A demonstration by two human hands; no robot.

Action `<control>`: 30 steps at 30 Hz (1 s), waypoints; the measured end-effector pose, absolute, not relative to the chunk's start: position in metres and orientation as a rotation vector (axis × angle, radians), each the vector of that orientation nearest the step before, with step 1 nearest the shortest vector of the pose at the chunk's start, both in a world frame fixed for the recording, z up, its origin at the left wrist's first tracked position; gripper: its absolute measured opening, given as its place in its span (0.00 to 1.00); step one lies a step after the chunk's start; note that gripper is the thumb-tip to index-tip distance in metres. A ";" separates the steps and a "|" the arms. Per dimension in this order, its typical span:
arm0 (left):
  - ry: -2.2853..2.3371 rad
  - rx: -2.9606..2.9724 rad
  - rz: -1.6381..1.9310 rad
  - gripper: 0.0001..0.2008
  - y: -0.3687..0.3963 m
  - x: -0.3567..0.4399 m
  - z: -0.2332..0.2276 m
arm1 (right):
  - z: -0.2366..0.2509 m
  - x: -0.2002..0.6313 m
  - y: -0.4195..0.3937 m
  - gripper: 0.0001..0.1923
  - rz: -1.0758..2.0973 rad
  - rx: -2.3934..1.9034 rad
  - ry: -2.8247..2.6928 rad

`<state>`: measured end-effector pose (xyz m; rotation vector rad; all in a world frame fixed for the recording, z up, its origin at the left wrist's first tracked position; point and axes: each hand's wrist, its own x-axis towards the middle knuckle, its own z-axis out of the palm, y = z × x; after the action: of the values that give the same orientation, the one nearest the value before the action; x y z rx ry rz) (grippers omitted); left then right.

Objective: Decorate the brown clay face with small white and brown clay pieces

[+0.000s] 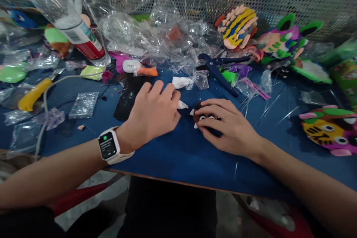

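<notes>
My left hand (153, 111), with a white smartwatch (109, 145) on its wrist, rests curled on the blue table (173, 156); a small white foam piece (182, 105) shows at its fingertips. My right hand (225, 124) lies flat over a dark foam craft piece (205, 118) with small white eye shapes, pressing it onto the table. The two hands are almost touching. Most of the dark piece is hidden under my fingers.
A black phone (128, 96) lies just behind my left hand. Blue pliers (216, 70), crumpled clear plastic bags (156, 37), a red-labelled bottle (80, 37) and a yellow-handled knife (33, 95) crowd the back. Colourful foam animal masks (331, 130) sit at the right.
</notes>
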<state>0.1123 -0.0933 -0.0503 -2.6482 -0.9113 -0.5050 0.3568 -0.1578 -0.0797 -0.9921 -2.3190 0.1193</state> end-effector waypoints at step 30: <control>-0.439 -2.695 -0.718 0.08 -0.104 0.123 -0.060 | -0.081 0.356 -0.154 0.07 0.013 -1.014 -2.107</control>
<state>0.1228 -0.1037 -0.0598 -2.6953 -0.4385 -0.7182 0.3555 -0.1535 -0.0812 -1.0141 -2.1075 0.0132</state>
